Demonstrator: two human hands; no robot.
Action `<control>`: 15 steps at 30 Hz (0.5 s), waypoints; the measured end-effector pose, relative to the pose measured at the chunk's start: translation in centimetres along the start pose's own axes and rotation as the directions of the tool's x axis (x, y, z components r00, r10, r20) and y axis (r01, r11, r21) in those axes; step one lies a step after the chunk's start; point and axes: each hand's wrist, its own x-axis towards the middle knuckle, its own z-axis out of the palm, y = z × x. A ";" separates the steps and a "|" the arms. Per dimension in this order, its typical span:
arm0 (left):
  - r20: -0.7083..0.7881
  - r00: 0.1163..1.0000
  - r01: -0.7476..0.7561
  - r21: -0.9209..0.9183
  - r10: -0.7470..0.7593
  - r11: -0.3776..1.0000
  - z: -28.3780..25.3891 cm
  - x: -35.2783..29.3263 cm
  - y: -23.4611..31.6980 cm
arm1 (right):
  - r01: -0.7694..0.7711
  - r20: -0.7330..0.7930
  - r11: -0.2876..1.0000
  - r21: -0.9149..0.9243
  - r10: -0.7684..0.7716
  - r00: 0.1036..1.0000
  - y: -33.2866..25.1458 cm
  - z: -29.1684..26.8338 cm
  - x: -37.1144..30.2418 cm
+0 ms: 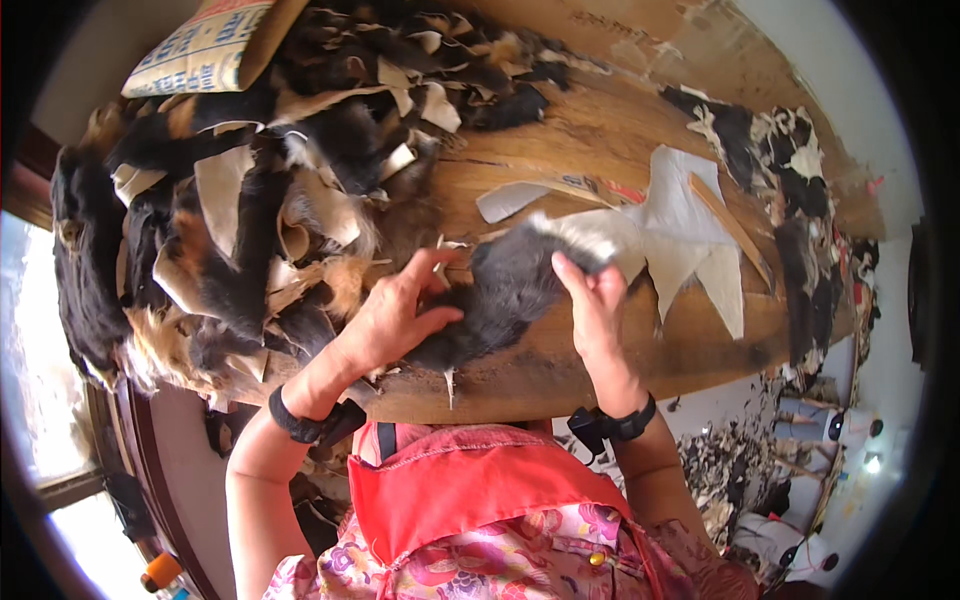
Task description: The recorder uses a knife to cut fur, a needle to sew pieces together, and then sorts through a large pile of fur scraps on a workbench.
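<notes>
A piece of black fur (515,285) with a white-haired end lies bent on the wooden table (600,375), near its front edge. At its right end, the thumb and fingers of my right hand (600,315) close on the fur. My left hand (390,320) is at the other end, with its thumb and index finger spread beside the dark hair; its remaining fingers are partly hidden. A pale, pointed hide piece (690,225) lies just beyond my right hand. Next to it rests a thin wooden strip (732,230).
A large heap of black, brown and white fur scraps (225,205) covers the table's left side. A printed paper bag (200,45) sits atop it at the back. More fur pieces (800,190) line the right edge. Small scraps (735,470) litter the floor at right.
</notes>
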 end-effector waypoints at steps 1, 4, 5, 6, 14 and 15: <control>0.043 0.999 0.013 0.003 -0.013 1.000 0.5 -0.6 -0.3 | -0.014 -0.099 0.989 -0.150 -0.001 0.995 1.5 -0.6 -0.8; 0.001 0.948 -0.283 0.452 0.317 0.846 1.8 -2.1 -1.3 | -0.092 -0.135 0.996 -0.017 0.089 0.987 4.8 -2.5 -3.4; -0.012 0.924 -0.317 0.533 0.382 0.785 2.2 -2.5 -1.6 | -0.199 -0.149 0.979 0.049 0.204 0.968 5.4 -2.9 -3.9; 0.048 0.918 -0.361 0.515 0.394 0.778 2.9 -2.8 -1.7 | -0.142 -0.106 0.990 0.024 0.144 0.984 5.9 -3.1 -4.2; 0.154 0.851 -0.509 0.475 0.502 0.718 4.3 -2.9 -1.6 | 0.189 0.170 0.960 -0.206 -0.155 0.973 5.3 -2.8 -4.1; 0.059 0.887 -0.448 0.346 0.458 0.824 3.9 -3.0 -1.3 | 0.325 0.210 0.928 -0.184 -0.286 0.935 5.0 -2.9 -4.1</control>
